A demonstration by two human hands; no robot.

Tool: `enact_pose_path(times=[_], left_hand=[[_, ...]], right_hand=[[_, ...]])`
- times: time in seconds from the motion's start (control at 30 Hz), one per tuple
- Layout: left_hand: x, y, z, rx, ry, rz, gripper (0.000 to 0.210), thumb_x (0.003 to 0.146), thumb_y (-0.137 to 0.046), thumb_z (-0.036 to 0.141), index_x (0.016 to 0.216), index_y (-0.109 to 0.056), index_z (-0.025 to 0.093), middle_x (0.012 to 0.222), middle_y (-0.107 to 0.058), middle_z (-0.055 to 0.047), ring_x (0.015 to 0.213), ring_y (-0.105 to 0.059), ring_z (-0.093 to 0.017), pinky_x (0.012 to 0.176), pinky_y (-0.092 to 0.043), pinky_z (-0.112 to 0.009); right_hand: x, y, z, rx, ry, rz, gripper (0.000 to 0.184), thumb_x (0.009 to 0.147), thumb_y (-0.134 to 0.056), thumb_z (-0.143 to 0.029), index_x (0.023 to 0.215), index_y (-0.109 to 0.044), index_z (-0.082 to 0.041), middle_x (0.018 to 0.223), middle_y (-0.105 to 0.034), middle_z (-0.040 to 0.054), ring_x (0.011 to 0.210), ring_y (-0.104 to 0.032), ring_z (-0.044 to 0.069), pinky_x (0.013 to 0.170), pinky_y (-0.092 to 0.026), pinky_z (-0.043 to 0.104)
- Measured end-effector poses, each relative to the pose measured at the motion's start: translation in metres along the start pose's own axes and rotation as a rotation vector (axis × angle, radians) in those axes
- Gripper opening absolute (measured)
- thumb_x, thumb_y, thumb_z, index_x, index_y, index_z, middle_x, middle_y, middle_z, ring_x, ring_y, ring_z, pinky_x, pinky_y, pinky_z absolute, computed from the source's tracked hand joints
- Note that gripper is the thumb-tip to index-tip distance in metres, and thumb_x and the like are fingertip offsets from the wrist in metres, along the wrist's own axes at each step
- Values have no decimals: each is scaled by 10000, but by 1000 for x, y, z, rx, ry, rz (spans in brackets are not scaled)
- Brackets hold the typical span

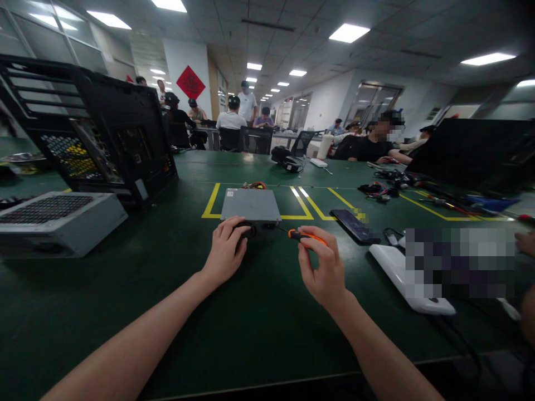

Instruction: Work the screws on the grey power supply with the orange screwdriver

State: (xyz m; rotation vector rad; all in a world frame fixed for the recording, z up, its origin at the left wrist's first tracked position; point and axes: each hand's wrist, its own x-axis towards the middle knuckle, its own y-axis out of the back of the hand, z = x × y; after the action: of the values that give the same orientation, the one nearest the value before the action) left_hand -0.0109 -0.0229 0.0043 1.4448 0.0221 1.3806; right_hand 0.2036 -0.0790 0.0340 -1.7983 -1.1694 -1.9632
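A flat grey metal power supply (251, 204) lies on the green table in front of me, with coloured wires (256, 185) at its far side. My left hand (228, 245) is at its near left edge, fingers curled round a dark rounded part (248, 230), perhaps a small fan. The fingers partly cover that part, so I cannot tell whether it is attached. In my right hand (324, 262) is a screwdriver (307, 236) with an orange and black handle. Its shaft points left to the near right corner of the power supply; contact at the tip is too small to make out.
On the left stand a black computer case (96, 133) and a larger grey power supply (62, 223). To the right lie a phone (353, 225), a white device (407, 278), cables (378, 192) and a dark monitor (472, 153). Another person's hand (525, 245) shows at the right edge.
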Motion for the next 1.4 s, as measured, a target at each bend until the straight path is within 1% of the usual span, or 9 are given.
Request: enact_pose_path(times=[0.2, 0.37, 0.5, 0.67, 0.83, 1.0, 1.17, 1.3, 1.4], left_hand=[[0, -1, -1, -2, 4, 13, 295, 822, -449, 150, 1099, -515, 225, 1258, -460, -67, 1207, -367, -234, 976, -351, -452], [-1, -1, -1, -2, 6, 7, 296, 824, -446, 151, 1104, -511, 223, 1267, -451, -69, 1214, -359, -235, 979, -348, -450], [0, -1, -1, -1, 5, 3, 290, 832, -439, 160, 1108, -505, 219, 1267, -448, -72, 1218, -353, -230, 985, -341, -445], [0, -1, 0, -4, 6, 12, 285, 828, -437, 154, 1095, -512, 222, 1246, -463, -75, 1203, -369, -235, 978, -342, -455], [0, -1, 0, -6, 6, 10, 290, 828, -439, 155, 1100, -507, 227, 1250, -460, -75, 1203, -369, -238, 972, -344, -459], [0, 0, 0, -1, 6, -9, 279, 836, -432, 160, 1101, -502, 214, 1264, -446, -76, 1218, -350, -227, 986, -334, -441], [0, 0, 0, -5, 12, -12, 282, 838, -432, 163, 1106, -498, 220, 1270, -441, -72, 1223, -344, -230, 987, -333, -446], [-1, 0, 0, -1, 15, -16, 277, 845, -421, 169, 1108, -493, 219, 1274, -434, -68, 1230, -335, -222, 993, -328, -431], [-1, 0, 0, 0, 19, -17, 273, 845, -425, 170, 1104, -497, 216, 1275, -434, -67, 1228, -335, -222, 993, -328, -425]], right_hand=[[0, 0, -1, -26, 6, -15, 360, 761, -554, -78, 1061, -440, -239, 1007, -564, 73, 927, -565, 201, 759, -511, 393], [1, -1, -1, 32, -27, 4, 443, 754, -529, -51, 1135, -378, -220, 1078, -529, 102, 1007, -546, 215, 795, -503, 416], [0, -1, -1, -15, 4, -26, 376, 748, -559, -65, 1061, -426, -225, 991, -565, 77, 900, -564, 200, 746, -505, 395], [-1, 0, -1, -8, -41, 27, 391, 758, -528, -72, 1103, -416, -218, 1033, -542, 93, 955, -558, 209, 778, -502, 408], [-1, 0, 0, -69, -9, 3, 367, 755, -565, -95, 1069, -443, -239, 969, -573, 69, 877, -569, 198, 733, -507, 382], [-1, 1, -2, -1, -49, 30, 456, 736, -547, -63, 1135, -383, -208, 1039, -528, 105, 967, -544, 218, 764, -504, 404], [1, 2, -3, -97, -11, 6, 333, 742, -580, -97, 1021, -447, -222, 936, -560, 66, 852, -553, 200, 712, -496, 379], [1, 2, -3, -41, -14, 41, 432, 745, -539, -41, 1112, -400, -222, 1032, -528, 89, 961, -542, 210, 781, -497, 408], [-1, 0, -2, -2, -20, 16, 434, 735, -540, -25, 1105, -400, -205, 1055, -519, 106, 986, -536, 214, 803, -497, 417]])
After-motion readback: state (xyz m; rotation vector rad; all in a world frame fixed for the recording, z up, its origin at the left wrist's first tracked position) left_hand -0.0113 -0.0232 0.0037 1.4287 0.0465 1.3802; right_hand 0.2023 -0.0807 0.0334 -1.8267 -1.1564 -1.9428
